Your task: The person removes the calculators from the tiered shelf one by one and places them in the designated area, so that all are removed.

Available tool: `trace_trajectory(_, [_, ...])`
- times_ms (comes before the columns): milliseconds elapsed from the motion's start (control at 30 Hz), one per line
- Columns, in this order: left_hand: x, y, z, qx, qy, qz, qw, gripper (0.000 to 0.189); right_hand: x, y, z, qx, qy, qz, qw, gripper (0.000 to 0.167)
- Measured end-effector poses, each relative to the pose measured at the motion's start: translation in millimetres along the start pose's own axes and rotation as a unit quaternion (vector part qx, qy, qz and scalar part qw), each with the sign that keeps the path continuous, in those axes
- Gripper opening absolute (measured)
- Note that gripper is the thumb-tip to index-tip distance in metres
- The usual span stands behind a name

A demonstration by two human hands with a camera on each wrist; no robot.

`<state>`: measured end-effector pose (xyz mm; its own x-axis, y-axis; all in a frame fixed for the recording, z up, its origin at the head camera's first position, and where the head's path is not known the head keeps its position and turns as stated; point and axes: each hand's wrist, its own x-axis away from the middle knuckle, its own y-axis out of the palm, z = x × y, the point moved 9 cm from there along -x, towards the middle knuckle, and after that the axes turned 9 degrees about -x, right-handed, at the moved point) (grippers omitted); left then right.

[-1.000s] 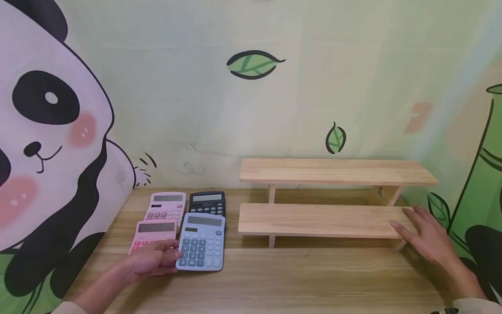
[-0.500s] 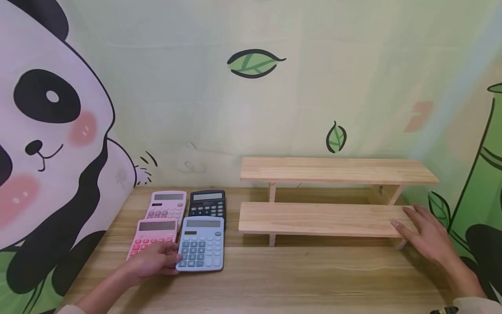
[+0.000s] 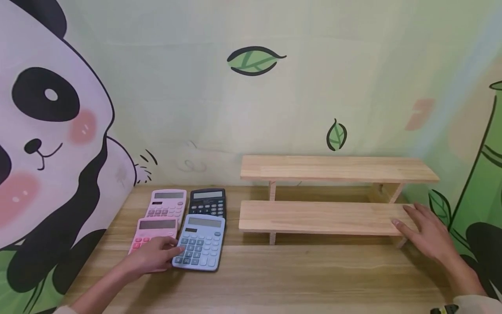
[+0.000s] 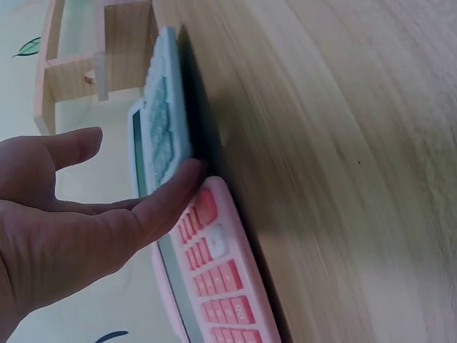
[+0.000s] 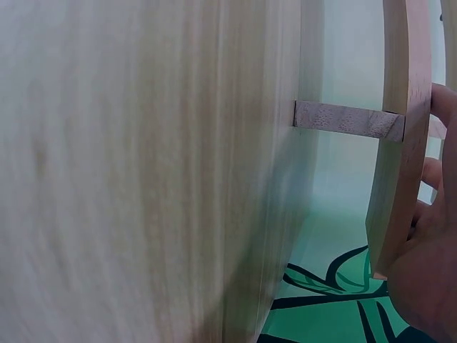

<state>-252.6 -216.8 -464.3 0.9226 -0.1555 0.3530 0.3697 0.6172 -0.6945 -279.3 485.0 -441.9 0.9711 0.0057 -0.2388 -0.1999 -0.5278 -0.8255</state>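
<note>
My left hand [image 3: 154, 255] is at the near left corner of a light blue calculator [image 3: 200, 242], touching its edge. In the left wrist view the thumb [image 4: 157, 211] lies along that corner, and another finger [image 4: 78, 146] stands apart above the keys. A pink calculator with red keys [image 3: 157, 224] lies partly hidden behind this hand. Two more calculators, a pale pink one [image 3: 168, 200] and a black one [image 3: 208, 201], lie behind these. My right hand [image 3: 429, 233] rests on the right end of the lower board [image 3: 313, 217] of a two-tier wooden stand, its fingers on the top surface.
The upper board [image 3: 333, 168] of the stand sits further back, close to the wall. A printed cloth [image 3: 282, 104] with a panda [image 3: 51, 131] and leaves covers the walls. Wood-grain tabletop [image 3: 306, 279] stretches in front of the stand.
The blue calculator has turned slightly, its near end swinging left and its far end right; before that it slid a little nearer. My right hand stays on the stand.
</note>
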Motion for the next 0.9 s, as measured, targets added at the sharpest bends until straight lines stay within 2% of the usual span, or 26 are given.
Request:
trace_trajectory(200, [10.6,2.0,10.4,-0.023,0.000,-0.014,0.9996,0.063,0.5,-1.3,-0.6,-0.001,-0.002,-0.001,1.0000,0.077])
trace_trajectory(367, [15.3,3.0,13.1,-0.047,-0.004,-0.017,0.9987,0.072,0.6,-0.9,-2.0,-0.004,-0.003,-0.003,1.0000,0.077])
trace_trajectory(600, [15.0,4.3,12.2,-0.043,-0.008,-0.025,0.9987,0.073,-0.5,2.0,-3.1,-0.005,-0.003,-0.004,1.0000,0.077])
trace_trajectory(700, [12.1,4.2,15.0,-0.055,-0.010,-0.022,0.9982,0.074,0.4,0.1,-2.0,0.000,-0.006,0.006,1.0000,0.076])
trace_trajectory(800, [8.7,3.0,25.5,-0.080,0.008,-0.011,0.9967,0.077,2.3,-4.3,-0.9,0.001,-0.014,0.020,0.9997,0.073])
trace_trajectory(900, [7.8,1.3,43.5,-0.103,0.046,0.007,0.9936,0.078,6.1,-10.8,1.5,-0.014,-0.012,0.027,0.9995,0.071])
